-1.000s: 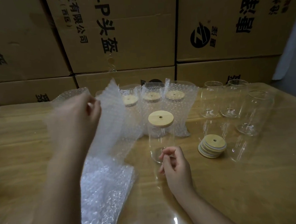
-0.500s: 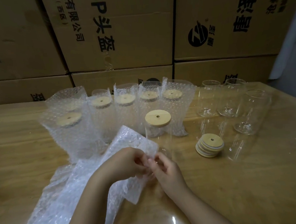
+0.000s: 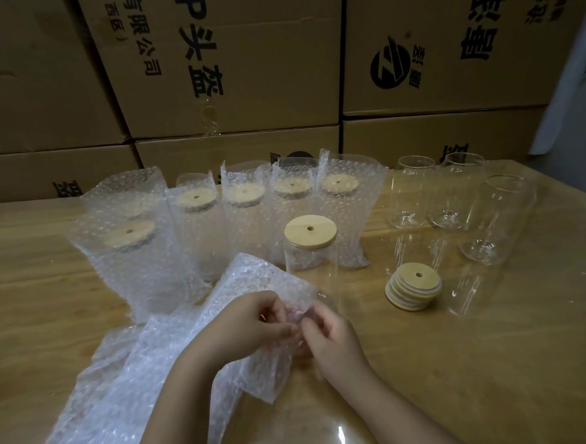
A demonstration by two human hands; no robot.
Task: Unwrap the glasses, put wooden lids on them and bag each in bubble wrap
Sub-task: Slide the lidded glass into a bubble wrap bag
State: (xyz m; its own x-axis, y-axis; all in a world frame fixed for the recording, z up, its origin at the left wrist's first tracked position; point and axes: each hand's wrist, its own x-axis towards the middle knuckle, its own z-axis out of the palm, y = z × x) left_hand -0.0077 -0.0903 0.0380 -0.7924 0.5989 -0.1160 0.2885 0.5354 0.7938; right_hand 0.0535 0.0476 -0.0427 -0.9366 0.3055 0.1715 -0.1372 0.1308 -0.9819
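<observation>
Bubble wrap (image 3: 254, 286) overlapping lidded glass (image 3: 312, 267), boxes (image 3: 242, 87) behind

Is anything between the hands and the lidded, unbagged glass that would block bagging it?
Nothing visible does. The left hand and right hand pinch the bubble bag just in front of the lidded glass; the lid stack sits aside to its right.

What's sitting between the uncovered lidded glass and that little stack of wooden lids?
Nothing: in the head view, only bare table separates the lidded glass from the stack of lids.
</observation>
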